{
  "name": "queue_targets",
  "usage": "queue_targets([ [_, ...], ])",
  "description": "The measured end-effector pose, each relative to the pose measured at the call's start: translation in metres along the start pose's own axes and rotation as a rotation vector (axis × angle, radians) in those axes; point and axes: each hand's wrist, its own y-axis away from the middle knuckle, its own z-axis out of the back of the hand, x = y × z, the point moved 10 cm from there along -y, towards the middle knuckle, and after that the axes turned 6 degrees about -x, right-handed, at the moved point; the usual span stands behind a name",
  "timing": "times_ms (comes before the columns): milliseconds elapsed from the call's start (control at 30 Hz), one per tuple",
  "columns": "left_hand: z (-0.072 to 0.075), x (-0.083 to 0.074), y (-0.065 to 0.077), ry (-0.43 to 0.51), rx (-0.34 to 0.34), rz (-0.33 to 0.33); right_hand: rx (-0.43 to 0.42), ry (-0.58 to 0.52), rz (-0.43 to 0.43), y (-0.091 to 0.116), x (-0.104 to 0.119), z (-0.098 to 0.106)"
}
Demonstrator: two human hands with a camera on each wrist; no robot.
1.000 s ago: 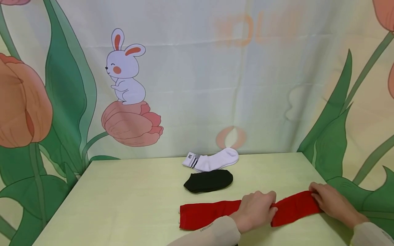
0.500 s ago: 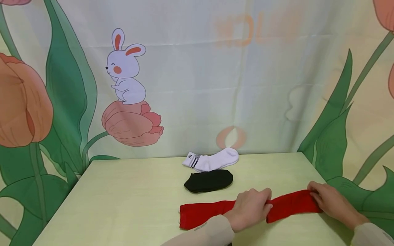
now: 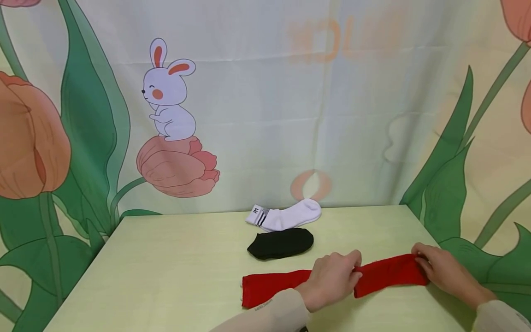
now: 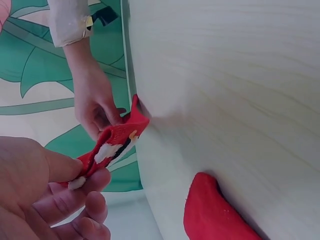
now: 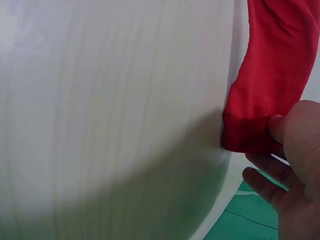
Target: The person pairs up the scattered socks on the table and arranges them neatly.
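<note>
Between both hands a red sock point(image 3: 387, 274) is stretched out just over the right part of the table. My left hand point(image 3: 332, 280) pinches its left end between thumb and fingers, and my right hand point(image 3: 445, 274) pinches the right end. White, black and yellow patterning shows on the underside of this sock point(image 4: 120, 145) in the left wrist view. A second red sock point(image 3: 269, 287) lies flat on the table, partly hidden behind my left hand and sleeve.
A black ankle sock point(image 3: 282, 244) lies beyond the red ones, with a white striped sock point(image 3: 296, 216) just behind it. The pale table point(image 3: 157, 267) ends at a printed curtain point(image 3: 257, 115) with a rabbit and tulips.
My left hand has shifted left, taking the held sock's left end with it. My right hand has moved slightly left and up in the view. The other socks stay put.
</note>
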Motion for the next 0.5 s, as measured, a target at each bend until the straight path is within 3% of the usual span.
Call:
queue_targets([
  [167,0.003,0.003,0.002,0.032,-0.009,-0.013,-0.067,0.018,0.06,-0.001,0.007,0.003],
  [500,0.008,0.005,0.005,0.102,-0.005,-0.111,-0.044,-0.001,0.029,-0.005,0.013,0.003],
])
